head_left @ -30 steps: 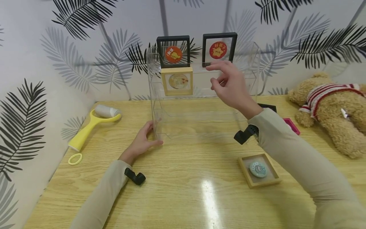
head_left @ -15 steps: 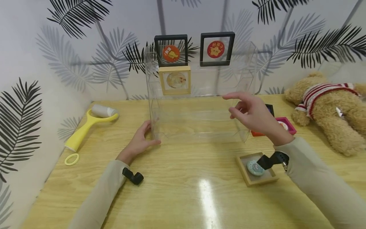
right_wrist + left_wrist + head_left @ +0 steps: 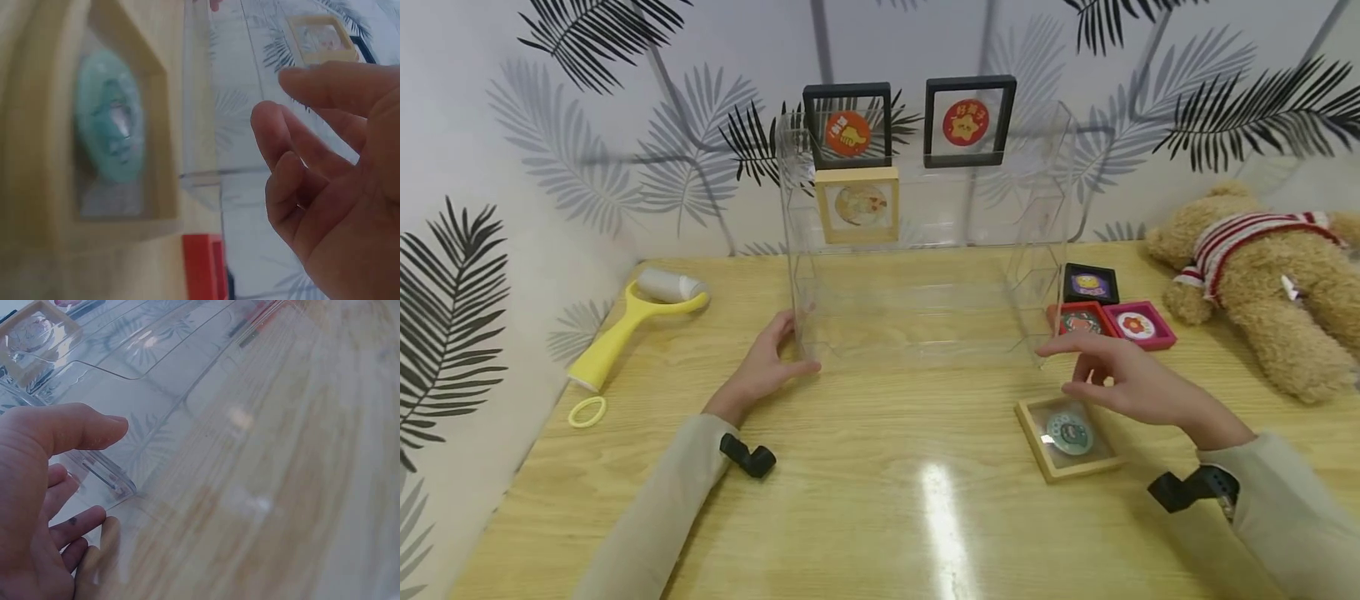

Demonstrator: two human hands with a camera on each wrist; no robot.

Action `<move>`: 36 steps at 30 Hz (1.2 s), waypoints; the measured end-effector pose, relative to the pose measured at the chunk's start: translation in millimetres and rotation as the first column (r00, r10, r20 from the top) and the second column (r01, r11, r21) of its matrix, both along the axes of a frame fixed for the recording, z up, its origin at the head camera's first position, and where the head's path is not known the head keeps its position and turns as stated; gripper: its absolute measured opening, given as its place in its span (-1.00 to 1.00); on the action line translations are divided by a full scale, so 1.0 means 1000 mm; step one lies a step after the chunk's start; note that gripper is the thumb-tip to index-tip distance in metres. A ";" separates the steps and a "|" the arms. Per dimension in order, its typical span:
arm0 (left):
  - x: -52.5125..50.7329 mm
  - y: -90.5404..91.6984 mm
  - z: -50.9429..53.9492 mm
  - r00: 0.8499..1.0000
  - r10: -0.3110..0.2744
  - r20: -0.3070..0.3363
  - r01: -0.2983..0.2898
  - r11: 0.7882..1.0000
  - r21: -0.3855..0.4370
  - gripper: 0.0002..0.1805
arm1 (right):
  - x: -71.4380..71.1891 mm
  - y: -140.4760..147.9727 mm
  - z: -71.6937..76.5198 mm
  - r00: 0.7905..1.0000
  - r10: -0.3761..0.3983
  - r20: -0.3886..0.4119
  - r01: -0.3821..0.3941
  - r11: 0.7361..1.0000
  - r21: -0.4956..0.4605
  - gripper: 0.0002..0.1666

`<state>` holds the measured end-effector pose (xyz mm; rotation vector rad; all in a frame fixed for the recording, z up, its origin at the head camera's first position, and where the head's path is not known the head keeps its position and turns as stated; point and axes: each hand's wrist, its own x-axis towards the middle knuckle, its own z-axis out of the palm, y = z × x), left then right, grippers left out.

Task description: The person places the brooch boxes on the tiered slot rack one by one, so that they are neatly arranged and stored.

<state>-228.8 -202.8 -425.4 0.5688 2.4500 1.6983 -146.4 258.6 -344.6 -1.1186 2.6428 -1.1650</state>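
A clear acrylic display rack (image 3: pixel 925 360) stands in the middle of the table in the head view. My left hand (image 3: pixel 762 367) is at its lower left corner, fingers along the side and thumb stretched out in front. In the left wrist view the thumb (image 3: pixel 87 428) and fingers are apart, loosely bent. My right hand (image 3: pixel 1131 379) hovers, holding nothing, just above and right of a light wooden frame (image 3: pixel 1037 442) with a teal round badge (image 3: pixel 1070 433) inside. On the rack are a wooden frame (image 3: pixel 857 237) and two black frames (image 3: pixel 886 125) (image 3: pixel 970 158).
Right of the rack lie a black frame (image 3: pixel 1092 296), a red frame (image 3: pixel 1093 310) and a magenta frame (image 3: pixel 1163 336). A teddy bear (image 3: pixel 1262 275) lies at far right. On the left are a yellow-handled lint roller (image 3: pixel 613 342) and a yellow ring (image 3: pixel 587 422).
My right hand has come down from the upper rack, moving right and toward me, to just above the wooden frame with the teal badge. The left hand has stayed at the rack's corner.
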 end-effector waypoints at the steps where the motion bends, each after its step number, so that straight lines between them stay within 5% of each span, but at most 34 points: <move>1: -0.001 0.000 0.000 1.000 -0.003 -0.007 0.003 1.000 -0.002 -0.14 | 0.002 0.004 -0.003 1.000 -0.002 0.006 0.002 1.000 0.001 -0.42; 20: -0.001 -0.003 0.002 1.000 -0.002 0.000 0.002 1.000 -0.004 -0.13 | 0.032 0.051 -0.047 0.978 -0.026 0.205 0.040 0.997 -0.063 -0.04; 36: -0.001 -0.002 0.002 1.000 -0.005 -0.002 0.005 1.000 -0.018 -0.13 | 0.031 0.055 -0.061 0.986 0.039 0.164 -0.040 0.999 0.007 0.18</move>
